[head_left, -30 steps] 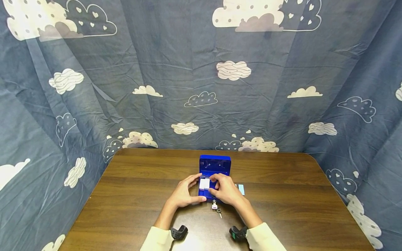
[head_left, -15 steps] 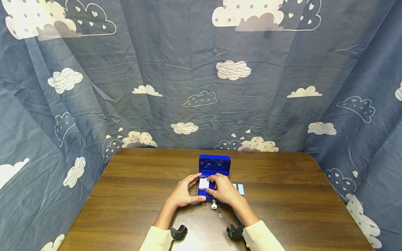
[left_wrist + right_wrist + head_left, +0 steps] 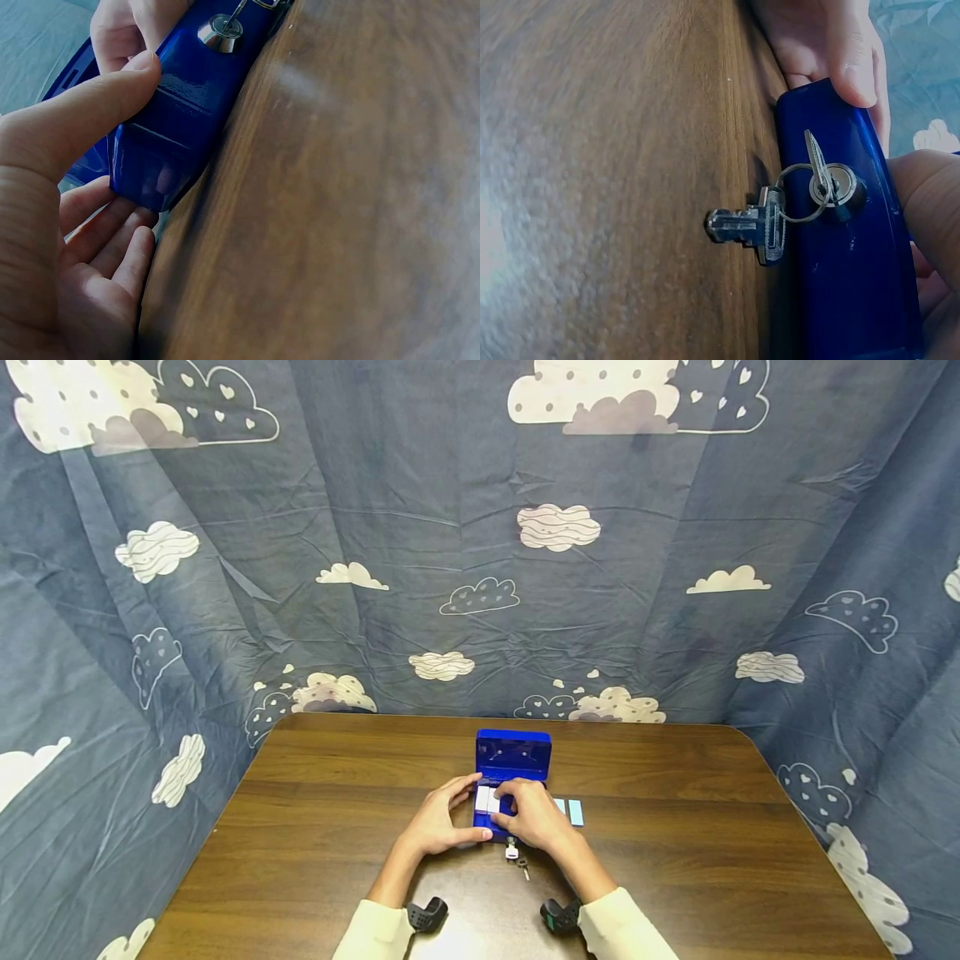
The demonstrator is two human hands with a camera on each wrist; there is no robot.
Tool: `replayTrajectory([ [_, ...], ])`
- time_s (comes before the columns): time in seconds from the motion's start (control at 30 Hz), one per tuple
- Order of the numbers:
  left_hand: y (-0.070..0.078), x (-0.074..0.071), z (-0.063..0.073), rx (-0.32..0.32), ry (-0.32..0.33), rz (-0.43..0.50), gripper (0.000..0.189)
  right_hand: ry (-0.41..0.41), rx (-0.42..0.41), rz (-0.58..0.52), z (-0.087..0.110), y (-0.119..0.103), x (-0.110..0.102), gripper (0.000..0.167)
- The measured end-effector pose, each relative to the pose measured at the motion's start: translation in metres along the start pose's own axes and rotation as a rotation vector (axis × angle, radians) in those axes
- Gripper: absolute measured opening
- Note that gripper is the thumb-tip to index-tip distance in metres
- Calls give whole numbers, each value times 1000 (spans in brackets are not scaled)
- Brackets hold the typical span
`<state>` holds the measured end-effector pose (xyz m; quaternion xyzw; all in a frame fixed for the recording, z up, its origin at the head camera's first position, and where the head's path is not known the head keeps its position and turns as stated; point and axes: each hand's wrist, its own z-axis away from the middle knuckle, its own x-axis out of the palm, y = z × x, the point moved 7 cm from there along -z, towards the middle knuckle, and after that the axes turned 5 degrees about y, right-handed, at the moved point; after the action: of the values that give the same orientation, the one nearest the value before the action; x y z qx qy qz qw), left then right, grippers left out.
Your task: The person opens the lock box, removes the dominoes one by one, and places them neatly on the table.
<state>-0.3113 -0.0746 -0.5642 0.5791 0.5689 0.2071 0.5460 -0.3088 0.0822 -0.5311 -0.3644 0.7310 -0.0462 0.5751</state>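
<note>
A brown wood-grain worktop [image 3: 337, 827], rounded at its far corners and shiny near the front, meets a grey-blue curtain [image 3: 405, 527] printed with pale clouds. On it stands an open blue box [image 3: 513, 753], keys [image 3: 523, 868] at its front lock. The left hand [image 3: 437, 825] grips the box's left end; the right hand [image 3: 538, 814] pinches a white block [image 3: 494, 799] inside.

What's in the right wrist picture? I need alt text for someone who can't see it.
Blue box on a wooden table, a key in its lock ringed to a second key; the left hand holds one end.
</note>
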Motion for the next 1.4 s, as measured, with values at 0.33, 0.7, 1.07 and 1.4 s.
replayTrajectory([
  [0.33,0,0,-1,14,1,9,91,24,36,23,-2,0,2,40],
  [0.7,-2,1,-2,4,1,-12,90,-8,85,21,-4,1,2,42],
  [1.07,37,-5,2,29,-11,43,86,-25,75,-1,-4,1,4,40],
  [1.4,41,-7,2,24,-8,42,86,7,84,-60,-4,3,2,41],
])
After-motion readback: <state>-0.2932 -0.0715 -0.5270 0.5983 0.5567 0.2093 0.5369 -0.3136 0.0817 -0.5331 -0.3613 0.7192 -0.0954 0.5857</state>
